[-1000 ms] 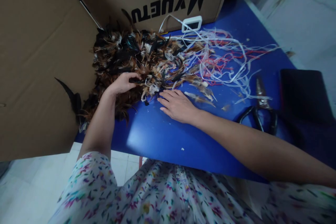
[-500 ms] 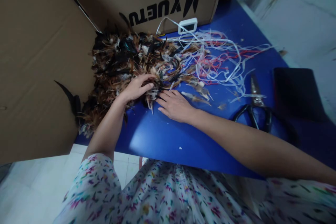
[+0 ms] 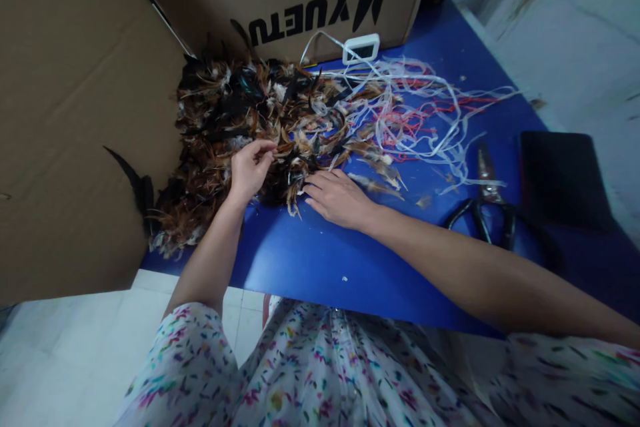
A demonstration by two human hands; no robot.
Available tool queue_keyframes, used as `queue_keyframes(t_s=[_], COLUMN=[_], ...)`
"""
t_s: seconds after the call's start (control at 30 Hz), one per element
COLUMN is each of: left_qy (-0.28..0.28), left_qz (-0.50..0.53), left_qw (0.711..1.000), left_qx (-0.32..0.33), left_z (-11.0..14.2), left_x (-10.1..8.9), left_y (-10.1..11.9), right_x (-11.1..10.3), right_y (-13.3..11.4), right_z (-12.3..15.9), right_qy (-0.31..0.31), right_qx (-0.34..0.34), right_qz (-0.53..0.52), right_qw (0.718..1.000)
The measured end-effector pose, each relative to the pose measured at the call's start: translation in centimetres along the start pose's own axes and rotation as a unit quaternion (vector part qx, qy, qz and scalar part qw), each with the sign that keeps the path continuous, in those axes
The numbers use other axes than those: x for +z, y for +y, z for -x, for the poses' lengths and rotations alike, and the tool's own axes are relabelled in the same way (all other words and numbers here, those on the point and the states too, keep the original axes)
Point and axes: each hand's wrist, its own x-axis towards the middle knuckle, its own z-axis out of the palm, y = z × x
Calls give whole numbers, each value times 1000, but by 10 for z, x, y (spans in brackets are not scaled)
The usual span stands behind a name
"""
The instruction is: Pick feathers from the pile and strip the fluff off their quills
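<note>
Head: feathers (image 3: 260, 117) beyond fingers, partly hidden
Left hand (image 3: 251, 170): fingers narrow, hold unclear
Right hand (image 3: 340, 199): fingers' hold, cannot tell

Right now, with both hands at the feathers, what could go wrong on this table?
The white and red strings lie tangled against the feathers, so moving feathers might drag them. One string crosses the scissors, so those might shift too. Feathers near the edge of the table could slip off if the left forearm brushes them.

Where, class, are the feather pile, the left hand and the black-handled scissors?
Feather pile (image 3: 240, 119): head view, its middle.
Left hand (image 3: 249, 173): head view, its back.
Black-handled scissors (image 3: 491, 194): head view, metal part.
</note>
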Motion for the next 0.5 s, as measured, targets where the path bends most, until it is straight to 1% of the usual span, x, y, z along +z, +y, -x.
queue_keyframes(t_s=[0.07, 0.1, 0.2, 0.33, 0.4, 0.5], left_qy=[14, 12, -20, -71, -90, -113], left_qz=[-33, -47, -72, -78, -90, -120], left_qw=[999, 998, 995, 986, 979, 968], left_qx=[23, 32, 61, 132, 162, 187], left_z=[3, 5, 11, 19, 22, 26], left_x=[4, 6, 10, 17, 21, 27], left_y=[-2, -2, -1, -2, -2, 0], right_x=[0, -1, -2, -4, -4, -7], right_y=[1, 1, 1, 3, 6, 14], right_z=[0, 0, 0, 0, -1, -4], right_qy=[26, 44, 111, 195, 221, 238], right_qx=[9, 14, 24, 49, 65, 84], right_qz=[-11, -19, -51, -105, -129, -142], right_qw=[1000, 999, 992, 974, 965, 957])
